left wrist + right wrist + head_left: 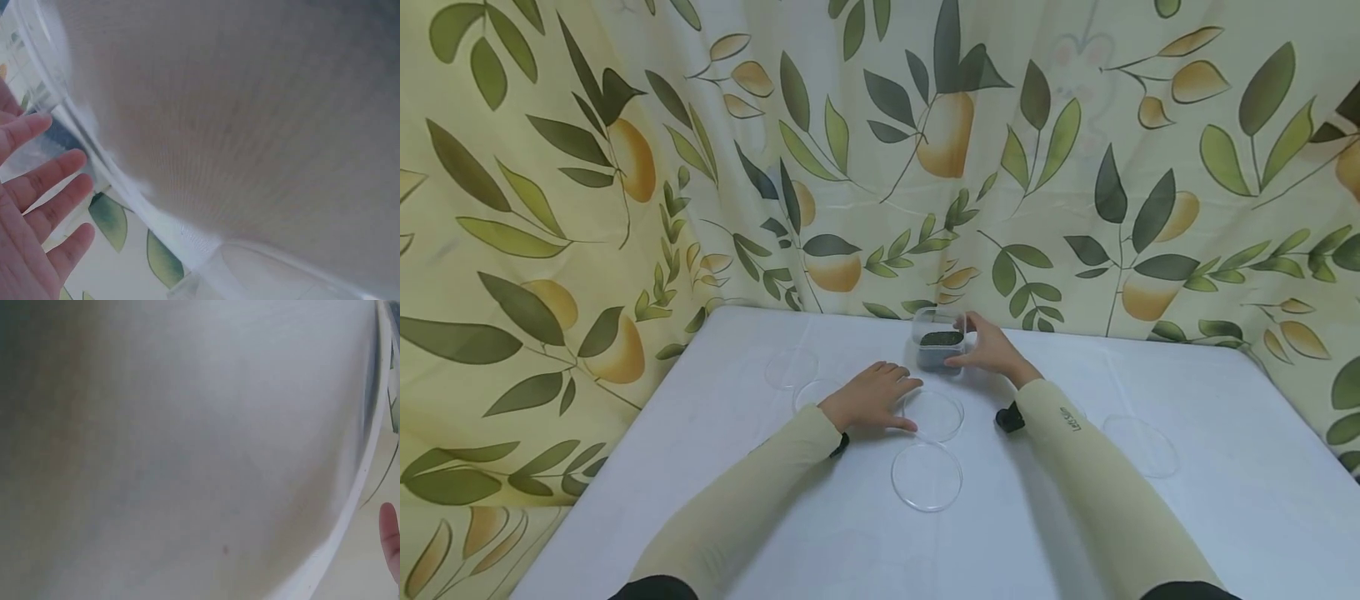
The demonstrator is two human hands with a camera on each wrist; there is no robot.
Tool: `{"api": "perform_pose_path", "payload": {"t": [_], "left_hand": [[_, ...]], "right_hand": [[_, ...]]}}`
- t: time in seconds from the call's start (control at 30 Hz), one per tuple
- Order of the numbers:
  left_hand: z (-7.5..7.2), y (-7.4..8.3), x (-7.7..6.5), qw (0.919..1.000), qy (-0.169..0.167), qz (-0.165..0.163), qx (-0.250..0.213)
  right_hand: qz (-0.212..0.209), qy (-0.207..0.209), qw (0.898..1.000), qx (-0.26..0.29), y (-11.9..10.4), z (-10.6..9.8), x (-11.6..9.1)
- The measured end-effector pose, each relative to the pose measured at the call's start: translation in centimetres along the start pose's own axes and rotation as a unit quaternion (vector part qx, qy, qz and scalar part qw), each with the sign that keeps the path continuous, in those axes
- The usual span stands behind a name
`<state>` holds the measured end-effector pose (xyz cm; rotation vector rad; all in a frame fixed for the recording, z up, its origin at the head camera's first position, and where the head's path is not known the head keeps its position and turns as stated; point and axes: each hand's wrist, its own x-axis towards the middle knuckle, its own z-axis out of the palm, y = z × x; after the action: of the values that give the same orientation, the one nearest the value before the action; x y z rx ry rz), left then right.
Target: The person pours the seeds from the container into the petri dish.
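Pale sleeves (730,500) run up from the bottom edge of the head view, on the person's side of a clear plastic box (938,361). That box stands near the far edge of the white tablecloth (850,550) and has dark stuff (942,338) inside. At the box's right side, the right hand (992,348) grips it, the thumb along the front and the other fingers towards the back; the right wrist view shows only a fingertip or so.

Left of the box and closer to the person is the left hand (872,396), its fingers straight and spread, holding nothing. Its thumb and forefinger reach the left part of a round clear dish (934,417) just in front of the box; whether they touch it, I cannot tell.

Another clear dish (927,477) lies nearer the person, in line with the box. Two more round pieces (792,368) sit left of the box, one partly behind the left hand, and a faint disc (1141,447) lies well to its right. Behind the box hangs a curtain (850,217) printed with leaves and fruit.
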<state>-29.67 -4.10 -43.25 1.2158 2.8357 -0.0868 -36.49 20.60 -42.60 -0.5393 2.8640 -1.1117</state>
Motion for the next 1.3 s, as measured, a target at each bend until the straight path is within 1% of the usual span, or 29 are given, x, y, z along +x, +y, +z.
{"api": "perform_pose_path", "payload": {"t": [0.17, 0.5, 0.7, 1.0, 1.17, 1.3], "left_hand": [[-0.1, -0.1, 0.1, 0.9999, 0.004, 0.008, 0.009], [-0.2, 0.1, 0.1, 0.9999, 0.006, 0.009, 0.013], [-0.4, 0.4, -0.1, 0.9999, 0.008, 0.008, 0.009], [-0.2, 0.3, -0.2, 1.0, -0.002, -0.005, 0.002], [0.0, 0.1, -0.3, 0.9999, 0.002, -0.01, 0.005], [0.2, 0.1, -0.2, 0.9999, 0.002, -0.011, 0.004]], "right_hand": [[-0.01, 0.013, 1.0, -0.011, -0.6, -0.4, 0.0], [-0.026, 0.04, 0.998, -0.029, -1.6, -1.8, -0.5], [-0.022, 0.043, 0.998, -0.046, -2.3, -2.7, -1.5], [-0.051, 0.054, 0.995, -0.07, -2.7, -3.4, -2.9], [-0.058, 0.058, 0.993, -0.086, -2.9, -3.5, -3.6], [-0.058, 0.065, 0.99, -0.108, -3.2, -3.6, -4.3]]}}
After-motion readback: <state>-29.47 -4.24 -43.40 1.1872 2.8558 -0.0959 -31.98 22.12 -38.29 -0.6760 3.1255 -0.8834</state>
